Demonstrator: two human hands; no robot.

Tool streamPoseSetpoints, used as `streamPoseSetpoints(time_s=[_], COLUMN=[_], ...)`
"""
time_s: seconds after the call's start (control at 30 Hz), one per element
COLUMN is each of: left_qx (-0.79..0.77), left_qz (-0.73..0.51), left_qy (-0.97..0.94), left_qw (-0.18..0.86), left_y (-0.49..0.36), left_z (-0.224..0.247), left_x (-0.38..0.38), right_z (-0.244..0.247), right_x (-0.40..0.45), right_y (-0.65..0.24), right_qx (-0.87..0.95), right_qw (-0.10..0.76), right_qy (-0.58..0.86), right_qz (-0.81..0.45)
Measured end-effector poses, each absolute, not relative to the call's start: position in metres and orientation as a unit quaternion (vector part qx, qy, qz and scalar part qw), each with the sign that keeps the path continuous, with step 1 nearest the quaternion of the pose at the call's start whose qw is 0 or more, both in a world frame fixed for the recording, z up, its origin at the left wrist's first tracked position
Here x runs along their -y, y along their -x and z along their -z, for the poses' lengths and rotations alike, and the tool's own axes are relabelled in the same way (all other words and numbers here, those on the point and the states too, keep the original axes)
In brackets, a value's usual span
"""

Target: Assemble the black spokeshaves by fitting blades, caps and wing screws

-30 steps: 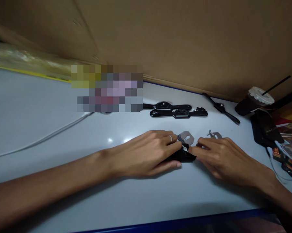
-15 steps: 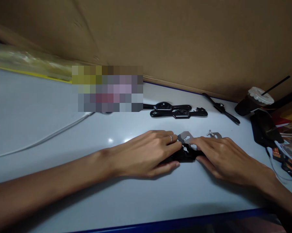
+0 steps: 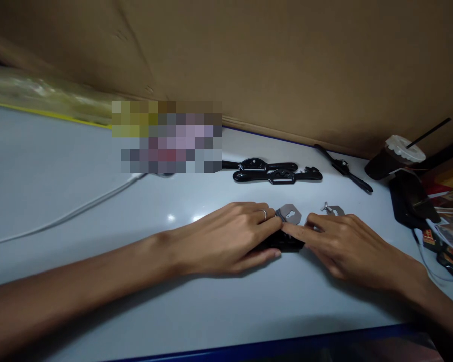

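A black spokeshave (image 3: 290,244) lies on the white table, partly covered by both hands. My left hand (image 3: 245,236), with a ring on one finger, is closed over its left part. My right hand (image 3: 343,246) is at its right end; the index finger reaches onto the middle of the body and hides the screw there. The other right fingers curl by the handle, which is hidden. Right behind the spokeshave lies a flat metal blade (image 3: 289,214) with a slot. Another metal blade (image 3: 338,210) and a small thumbscrew (image 3: 326,206) lie behind my right hand.
Behind are two black spokeshave bodies (image 3: 282,176), with another spokeshave (image 3: 343,168) farther right. A lidded drink cup (image 3: 394,156) with a straw stands at the right, near a black object (image 3: 409,198). A white cable (image 3: 98,201) runs left from a blurred patch. Cardboard (image 3: 286,65) rises behind.
My right index finger has moved left from the spokeshave's right side onto its middle, covering the screw and exposing more of the blade behind. My left hand stays almost still.
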State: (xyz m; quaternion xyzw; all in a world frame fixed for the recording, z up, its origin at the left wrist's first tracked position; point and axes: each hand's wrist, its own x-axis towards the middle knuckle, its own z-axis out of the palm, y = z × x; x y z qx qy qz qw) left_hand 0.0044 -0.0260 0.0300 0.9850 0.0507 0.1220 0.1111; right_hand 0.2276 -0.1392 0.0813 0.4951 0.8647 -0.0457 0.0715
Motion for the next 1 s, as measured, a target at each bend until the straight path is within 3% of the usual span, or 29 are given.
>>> streamPoseSetpoints(time_s=[1.0], left_qx=[-0.041], left_qz=[-0.104], left_qy=[-0.988], left_qw=[0.102], left_y=[-0.0064], left_z=[-0.0344], left_x=[0.0237], right_z=[-0.0817], right_x=[0.1411], right_y=[-0.2261], right_qx=[-0.859], right_qw=[0.072], right_qy=[-0.503], right_qz=[0.055])
